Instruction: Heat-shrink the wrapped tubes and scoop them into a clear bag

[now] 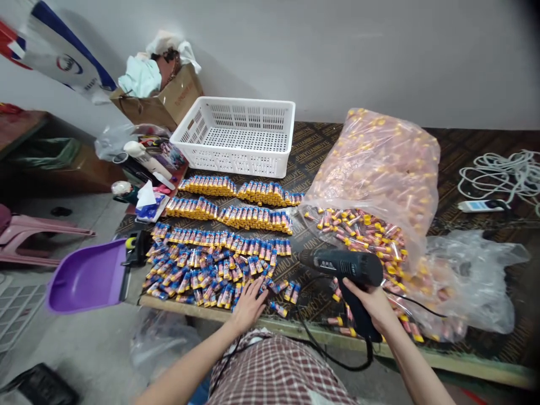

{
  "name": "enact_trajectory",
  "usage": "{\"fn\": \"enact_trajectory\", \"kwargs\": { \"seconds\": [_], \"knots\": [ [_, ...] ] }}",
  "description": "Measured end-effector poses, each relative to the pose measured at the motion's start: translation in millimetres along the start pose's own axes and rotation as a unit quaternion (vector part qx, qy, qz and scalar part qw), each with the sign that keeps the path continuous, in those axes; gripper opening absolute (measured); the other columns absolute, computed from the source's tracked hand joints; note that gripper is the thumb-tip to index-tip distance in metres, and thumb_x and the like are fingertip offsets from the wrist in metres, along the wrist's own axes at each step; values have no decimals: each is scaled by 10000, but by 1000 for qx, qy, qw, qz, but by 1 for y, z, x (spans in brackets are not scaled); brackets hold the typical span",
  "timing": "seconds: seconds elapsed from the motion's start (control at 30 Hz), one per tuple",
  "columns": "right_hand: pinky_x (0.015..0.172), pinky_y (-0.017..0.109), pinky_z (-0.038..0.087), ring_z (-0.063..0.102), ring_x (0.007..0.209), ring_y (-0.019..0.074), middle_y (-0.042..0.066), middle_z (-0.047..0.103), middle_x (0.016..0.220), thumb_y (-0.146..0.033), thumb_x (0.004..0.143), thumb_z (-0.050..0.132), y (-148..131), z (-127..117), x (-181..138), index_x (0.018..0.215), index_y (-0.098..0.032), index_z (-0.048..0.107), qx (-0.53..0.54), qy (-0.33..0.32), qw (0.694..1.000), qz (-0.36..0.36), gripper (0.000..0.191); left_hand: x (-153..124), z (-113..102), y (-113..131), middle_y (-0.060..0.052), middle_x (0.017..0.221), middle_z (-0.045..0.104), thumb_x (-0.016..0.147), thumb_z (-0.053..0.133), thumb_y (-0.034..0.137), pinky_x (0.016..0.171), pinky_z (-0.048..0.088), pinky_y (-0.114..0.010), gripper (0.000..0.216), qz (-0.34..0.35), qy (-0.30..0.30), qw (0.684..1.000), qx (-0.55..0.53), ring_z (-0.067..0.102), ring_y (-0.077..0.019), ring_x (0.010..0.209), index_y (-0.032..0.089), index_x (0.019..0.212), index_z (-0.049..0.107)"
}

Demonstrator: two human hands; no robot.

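My left hand (pixel 250 306) rests with fingers stretched out on the right edge of a pile of small labelled tubes (pixel 202 270) with blue and yellow ends. My right hand (pixel 373 306) is wrapped round the handle of a black hair dryer or heat gun (pixel 348 266), whose barrel points left. From its handle, a black cord (pixel 312 337) loops along the table's front edge. Pink tubes with yellow caps (pixel 367 225) spill from a large clear plastic bag (pixel 383 152) behind and to the right of the dryer. A few labelled tubes lie loose between my hands.
Behind the pile lie stacked rows of labelled tubes (pixel 257 216), then a white plastic basket (pixel 236 160). A crumpled clear bag (pixel 476 281) and a coiled white cord (pixel 498 174) lie at the right. To the left are a purple dustpan (pixel 90 275) and a cardboard box (pixel 177 95).
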State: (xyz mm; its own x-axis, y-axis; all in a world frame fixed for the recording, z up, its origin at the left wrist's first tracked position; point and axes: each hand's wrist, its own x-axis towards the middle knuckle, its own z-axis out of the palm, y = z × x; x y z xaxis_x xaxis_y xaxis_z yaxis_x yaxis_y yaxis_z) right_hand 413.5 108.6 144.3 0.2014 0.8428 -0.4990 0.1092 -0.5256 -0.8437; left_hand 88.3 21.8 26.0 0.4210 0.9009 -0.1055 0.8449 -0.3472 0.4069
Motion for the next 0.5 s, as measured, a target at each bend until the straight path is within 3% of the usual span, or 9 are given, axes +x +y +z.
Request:
{"fn": "enact_trajectory", "kwargs": {
  "seconds": [0.17,0.3,0.5],
  "knots": [
    [823,423,499,629,897,279,82,702,916,-386,495,791,-8,4,-12,890,-171,679,-85,-82,992,-43,463,-31,-7,-15,-128,1297,461,836,446,202,989,374,-519,301,-131,96,987,-18,417,-278,1211,220,1108,573],
    [826,425,497,623,900,278,65,703,909,-384,509,780,-7,16,-24,889,-189,677,-109,-151,982,-44,440,-48,-10,-33,-126,1222,508,838,446,231,973,393,-508,262,-217,152,964,-16,456,-277,1156,196,1050,597],
    [677,373,529,625,723,227,57,693,829,-424,555,755,-3,40,-15,862,-172,652,-21,-89,995,-45,410,-61,-18,-51,-140,1143,553,836,467,252,965,404,-480,233,-260,182,948,-15,486,-299,1100,160,969,635]
  ]
}}
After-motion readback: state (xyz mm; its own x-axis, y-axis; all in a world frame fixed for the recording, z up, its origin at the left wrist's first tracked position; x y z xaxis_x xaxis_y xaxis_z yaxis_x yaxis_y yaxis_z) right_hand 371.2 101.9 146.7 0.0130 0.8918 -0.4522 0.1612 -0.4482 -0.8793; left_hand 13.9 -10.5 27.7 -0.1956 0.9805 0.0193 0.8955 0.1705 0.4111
